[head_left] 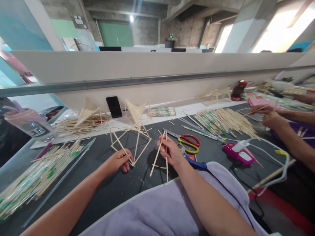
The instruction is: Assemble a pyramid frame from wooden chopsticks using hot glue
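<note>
My left hand (123, 160) is closed around the near corner of a wooden stick frame (143, 152), an open angular shape of thin sticks standing on the dark tabletop. My right hand (170, 151) pinches the top of an A-shaped stick piece (157, 160), whose two legs point down and have a short crossbar between them. Just right of that hand lie scissors (189, 144) with one red and one yellow handle. A blue glue gun (195, 163) rests partly behind my right wrist, its black cord running toward me.
Bundles of wrapped sticks (46, 170) lie at left, with a loose pile (223, 119) at right. Finished stick models (137, 111) and a phone (114, 107) stand along the partition. A pink power strip (238, 154) sits near a co-worker's hands (273, 118). A purple cloth (152, 209) covers my lap.
</note>
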Tool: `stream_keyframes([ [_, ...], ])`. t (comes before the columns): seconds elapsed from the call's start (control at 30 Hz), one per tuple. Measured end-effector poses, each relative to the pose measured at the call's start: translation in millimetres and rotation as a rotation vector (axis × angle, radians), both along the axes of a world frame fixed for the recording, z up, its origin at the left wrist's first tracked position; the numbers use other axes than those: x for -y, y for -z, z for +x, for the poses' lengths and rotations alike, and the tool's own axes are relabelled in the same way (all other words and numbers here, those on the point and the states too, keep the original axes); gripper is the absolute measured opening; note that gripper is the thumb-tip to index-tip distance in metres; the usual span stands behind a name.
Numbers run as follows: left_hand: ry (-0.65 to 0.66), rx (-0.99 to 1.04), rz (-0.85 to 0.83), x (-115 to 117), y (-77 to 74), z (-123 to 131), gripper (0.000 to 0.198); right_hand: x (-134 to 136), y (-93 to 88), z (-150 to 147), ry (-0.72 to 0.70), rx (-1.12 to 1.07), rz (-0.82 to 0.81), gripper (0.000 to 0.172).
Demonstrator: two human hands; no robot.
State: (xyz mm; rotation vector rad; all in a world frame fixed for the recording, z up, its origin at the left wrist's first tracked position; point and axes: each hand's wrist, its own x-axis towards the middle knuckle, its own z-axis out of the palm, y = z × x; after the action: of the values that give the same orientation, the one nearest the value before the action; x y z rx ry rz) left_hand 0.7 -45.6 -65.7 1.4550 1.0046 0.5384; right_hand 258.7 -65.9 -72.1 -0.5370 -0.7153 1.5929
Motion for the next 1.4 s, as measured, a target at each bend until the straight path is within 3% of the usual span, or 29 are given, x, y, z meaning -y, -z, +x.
stream_keyframes([
  [0.2, 0.114, -0.068, -0.019, 10, -2.7, -8, 0.036, 0, -2.3, 6, 0.022, -0.058, -0.011, 0.017],
  [0.5, 0.303, -0.114, -0.102, 10, -30.6, -27, 0.031, 2, -5.9, 10, -0.007, -0.082, 0.030, 0.011],
  [0.7, 0.323, -0.134, -0.099, -2, -25.8, -28, 0.028, 4, -10.9, 12, -0.067, -0.103, 0.016, 0.012],
  [0.87, 0.234, -0.155, -0.011, -2, -20.5, -29, 0.028, 8, -16.0, 16, -0.045, -0.112, 0.005, 0.010],
  [1.0, 0.187, -0.215, 0.085, -3, -25.6, -35, 0.030, 16, -44.7, 13, 0.048, 0.016, 0.076, 0.020],
  [1.2, 0.014, -0.226, 0.245, -10, -55.1, -50, 0.024, 29, -129.6, -20, 0.127, 0.522, 0.394, 0.036],
  [1.3, 0.108, -0.175, 0.216, -1, -71.3, -50, 0.025, 25, -153.3, -41, 0.130, 0.706, 0.484, 0.037],
  [1.4, 0.247, -0.126, 0.154, 10, -77.9, -45, 0.028, 15, -152.1, -57, 0.090, 0.863, 0.500, 0.027],
])
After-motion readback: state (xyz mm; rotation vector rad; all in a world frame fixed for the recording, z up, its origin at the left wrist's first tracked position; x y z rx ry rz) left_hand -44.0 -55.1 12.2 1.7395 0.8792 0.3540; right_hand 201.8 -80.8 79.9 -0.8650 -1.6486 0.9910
